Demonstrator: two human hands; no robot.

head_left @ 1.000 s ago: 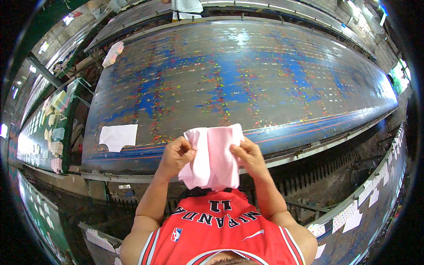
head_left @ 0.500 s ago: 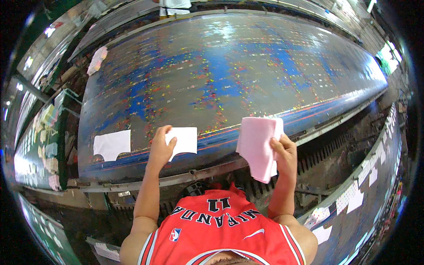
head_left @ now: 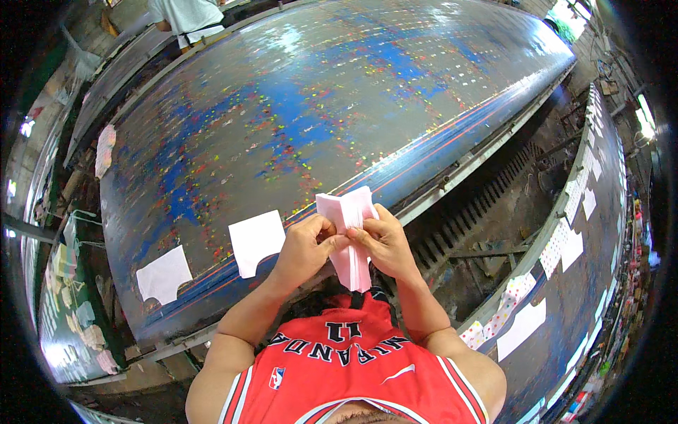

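Observation:
I hold a stack of thin pale pink cut fabric pieces upright above the near edge of a long printing table, its surface speckled with paint over grey and blue. My left hand pinches the near side of the layers. My right hand grips them from the right, thumb meeting the left fingers. To the left, two pale notched pieces, one beside the other, lie flat along the table's edge.
Another table with pale and dotted pieces runs along my right, across a dark gap with a slatted rack. A green board with cloth pieces is at the left. A person stands beyond the long table.
A second piece now lies on the table, where my left hand was half a second ago. That hand has returned to the stack, held closer to my middle. The view has turned.

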